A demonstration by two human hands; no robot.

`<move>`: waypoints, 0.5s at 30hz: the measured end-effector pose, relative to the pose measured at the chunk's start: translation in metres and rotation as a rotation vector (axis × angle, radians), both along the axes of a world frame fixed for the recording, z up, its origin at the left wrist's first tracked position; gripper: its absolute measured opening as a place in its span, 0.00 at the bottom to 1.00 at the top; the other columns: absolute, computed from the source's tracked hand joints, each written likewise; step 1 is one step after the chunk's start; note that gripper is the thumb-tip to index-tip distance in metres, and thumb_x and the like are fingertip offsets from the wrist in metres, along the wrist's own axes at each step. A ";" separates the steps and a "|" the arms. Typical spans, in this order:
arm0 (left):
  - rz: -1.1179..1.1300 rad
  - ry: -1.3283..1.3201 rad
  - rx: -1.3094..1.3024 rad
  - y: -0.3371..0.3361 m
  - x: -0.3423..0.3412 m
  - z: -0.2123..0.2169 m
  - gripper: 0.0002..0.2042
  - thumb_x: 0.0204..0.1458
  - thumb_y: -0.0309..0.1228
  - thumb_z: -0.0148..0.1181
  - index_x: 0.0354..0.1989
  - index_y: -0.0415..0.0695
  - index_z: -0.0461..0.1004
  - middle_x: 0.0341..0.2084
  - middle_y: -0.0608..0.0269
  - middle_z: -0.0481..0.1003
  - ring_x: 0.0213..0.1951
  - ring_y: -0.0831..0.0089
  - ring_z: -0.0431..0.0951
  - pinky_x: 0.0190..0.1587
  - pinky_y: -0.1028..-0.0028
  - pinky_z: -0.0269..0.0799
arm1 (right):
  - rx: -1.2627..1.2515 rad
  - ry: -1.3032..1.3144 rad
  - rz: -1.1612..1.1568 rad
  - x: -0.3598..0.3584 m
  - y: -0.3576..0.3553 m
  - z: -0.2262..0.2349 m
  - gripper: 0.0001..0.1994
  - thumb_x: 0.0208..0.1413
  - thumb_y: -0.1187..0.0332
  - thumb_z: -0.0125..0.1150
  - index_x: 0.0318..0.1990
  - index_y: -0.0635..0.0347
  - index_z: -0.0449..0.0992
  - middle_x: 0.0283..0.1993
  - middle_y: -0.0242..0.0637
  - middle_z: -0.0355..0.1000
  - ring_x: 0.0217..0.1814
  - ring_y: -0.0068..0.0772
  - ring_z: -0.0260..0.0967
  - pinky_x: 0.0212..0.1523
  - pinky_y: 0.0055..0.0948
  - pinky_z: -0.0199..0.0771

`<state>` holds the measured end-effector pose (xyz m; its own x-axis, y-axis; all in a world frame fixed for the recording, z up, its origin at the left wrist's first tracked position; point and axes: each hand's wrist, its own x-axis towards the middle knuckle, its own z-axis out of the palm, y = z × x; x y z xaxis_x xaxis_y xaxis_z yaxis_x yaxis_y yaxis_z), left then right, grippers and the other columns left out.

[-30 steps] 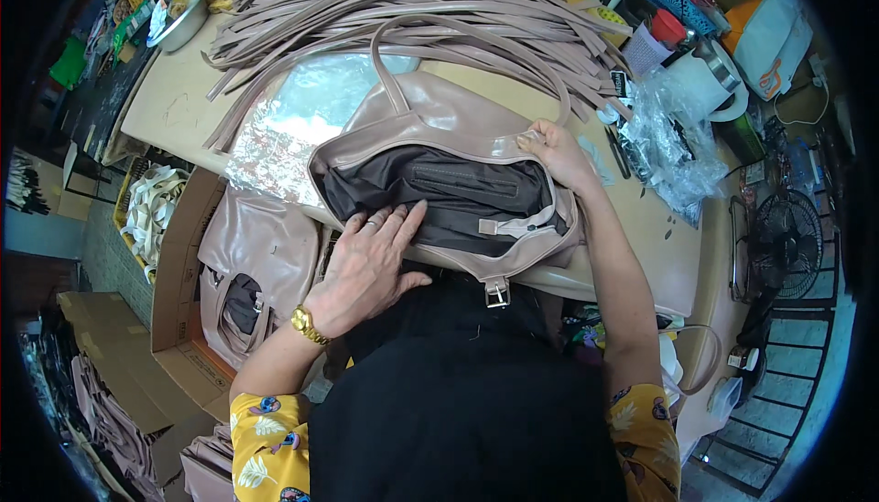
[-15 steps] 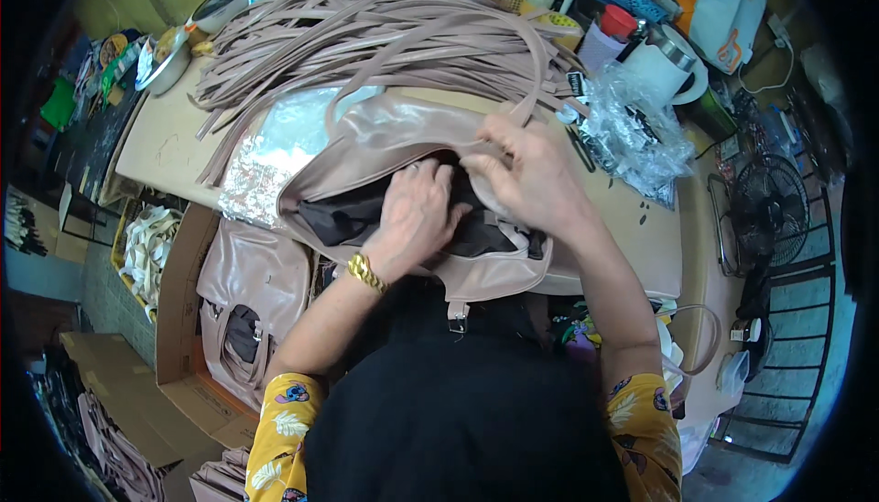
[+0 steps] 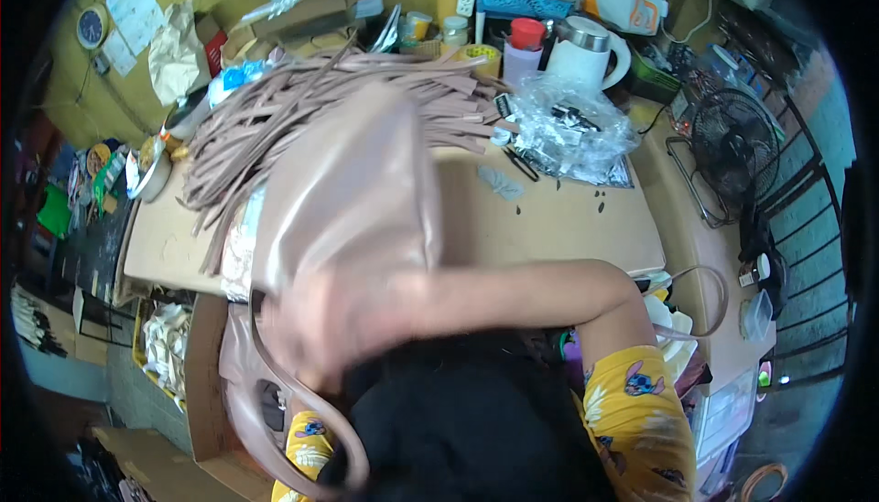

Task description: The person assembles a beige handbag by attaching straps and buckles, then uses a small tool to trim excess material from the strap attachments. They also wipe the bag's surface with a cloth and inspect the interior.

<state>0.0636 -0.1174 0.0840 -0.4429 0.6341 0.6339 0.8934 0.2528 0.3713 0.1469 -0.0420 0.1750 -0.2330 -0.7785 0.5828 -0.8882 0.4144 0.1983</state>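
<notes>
Blurring at the bag (image 3: pixel 352 191), right hand (image 3: pixel 339 319) and obscured left hand show no readable grip; the loose strap (image 3: pixel 342 430) could snag the yellow sleeve (image 3: pixel 308 440).

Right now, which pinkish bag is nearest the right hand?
The upper bag by the right hand, hiding part of the strap pile; the lower bag lies in the box.

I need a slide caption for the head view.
The right hand, blurred, at a pinkish bag in front of piled strips.
</notes>
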 end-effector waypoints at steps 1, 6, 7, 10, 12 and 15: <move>0.004 0.018 -0.027 -0.006 -0.008 0.017 0.08 0.44 0.23 0.61 0.35 0.39 0.74 0.37 0.51 0.76 0.41 0.58 0.76 0.48 0.65 0.72 | -0.085 0.083 0.158 0.023 -0.016 0.013 0.07 0.44 0.63 0.59 0.32 0.52 0.74 0.35 0.30 0.73 0.35 0.32 0.72 0.33 0.34 0.72; 0.201 0.143 -0.198 -0.077 -0.047 0.124 0.10 0.47 0.26 0.61 0.38 0.40 0.73 0.39 0.51 0.76 0.43 0.59 0.76 0.48 0.66 0.72 | -0.359 0.655 -0.241 0.004 0.018 0.053 0.14 0.52 0.56 0.61 0.45 0.48 0.72 0.58 0.39 0.67 0.56 0.43 0.66 0.52 0.48 0.66; 0.164 0.156 -0.186 -0.061 -0.072 0.126 0.10 0.47 0.27 0.60 0.39 0.40 0.73 0.40 0.51 0.76 0.43 0.60 0.76 0.49 0.66 0.72 | -0.303 0.664 -0.488 -0.012 0.045 0.057 0.19 0.52 0.56 0.62 0.51 0.47 0.71 0.63 0.42 0.65 0.61 0.46 0.65 0.54 0.52 0.64; 0.291 0.237 -0.260 -0.099 -0.083 0.193 0.12 0.49 0.29 0.60 0.41 0.40 0.73 0.41 0.51 0.75 0.44 0.61 0.76 0.49 0.66 0.72 | -0.747 0.691 -0.344 -0.038 0.041 0.119 0.22 0.53 0.60 0.63 0.57 0.44 0.72 0.65 0.46 0.62 0.62 0.51 0.66 0.51 0.50 0.66; 0.332 0.254 -0.240 -0.117 -0.088 0.208 0.13 0.50 0.31 0.60 0.42 0.40 0.73 0.42 0.51 0.75 0.45 0.61 0.75 0.49 0.66 0.72 | -0.665 0.737 -0.321 -0.042 0.045 0.137 0.22 0.53 0.62 0.60 0.57 0.47 0.68 0.62 0.48 0.63 0.56 0.48 0.66 0.52 0.48 0.66; 0.276 0.276 -0.098 -0.104 -0.093 0.206 0.14 0.51 0.33 0.59 0.44 0.40 0.72 0.43 0.51 0.75 0.46 0.62 0.75 0.50 0.66 0.72 | -0.522 0.635 -0.445 -0.005 0.093 0.160 0.20 0.48 0.67 0.61 0.51 0.54 0.71 0.45 0.45 0.71 0.42 0.45 0.70 0.45 0.43 0.69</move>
<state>-0.0292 -0.2213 0.2899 -0.4264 0.5785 0.6954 0.8499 0.5193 0.0892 0.1414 0.0512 0.3347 0.0350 -0.2975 0.9541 -0.4153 0.8640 0.2846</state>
